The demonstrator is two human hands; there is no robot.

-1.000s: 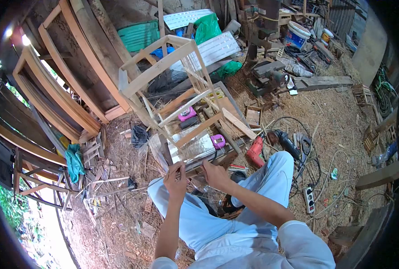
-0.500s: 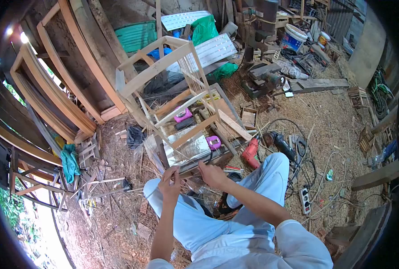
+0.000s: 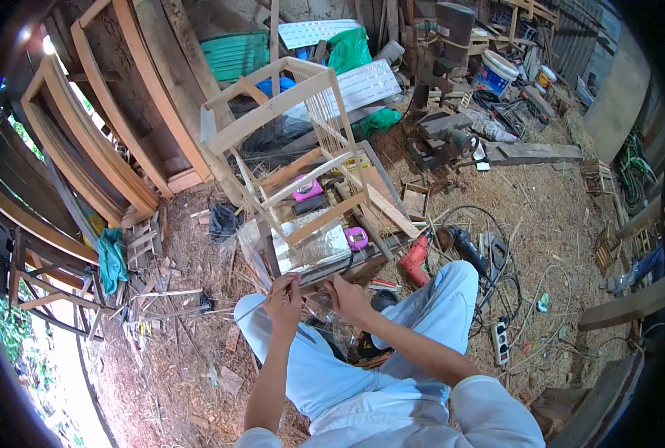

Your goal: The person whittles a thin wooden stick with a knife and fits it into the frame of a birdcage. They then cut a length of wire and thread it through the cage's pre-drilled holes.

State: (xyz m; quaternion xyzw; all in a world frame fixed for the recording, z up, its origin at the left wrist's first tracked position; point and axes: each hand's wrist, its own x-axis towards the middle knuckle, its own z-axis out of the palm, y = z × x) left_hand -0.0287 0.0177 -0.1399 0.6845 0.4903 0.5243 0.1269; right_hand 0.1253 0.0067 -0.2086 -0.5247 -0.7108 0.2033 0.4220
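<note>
My left hand [image 3: 282, 300] is closed in a pinch above my left knee, on what looks like a thin strip [image 3: 248, 312] slanting out to the left. My right hand [image 3: 349, 300] is closed at the near edge of a low wooden bench [image 3: 373, 267]; whatever it grips is too small to make out. On the bench stands a small wooden frame [image 3: 261, 123] with thin upright bars on one side. A shiny pale sheet [image 3: 310, 250] lies under it, with a pink tape measure [image 3: 356, 239] beside it and another pink tape measure [image 3: 307, 190] farther back.
Right of the bench lie a red power drill [image 3: 416, 261], a black corded power tool [image 3: 468, 250] and a power strip [image 3: 501, 345]. Curved wooden frames [image 3: 150, 97] lean at the left. Shavings and cords cover the floor; a bench vise [image 3: 444, 138] stands behind.
The view has shifted slightly. My right hand has drawn a little down from the bench edge; my left hand stays pinched in about the same place.
</note>
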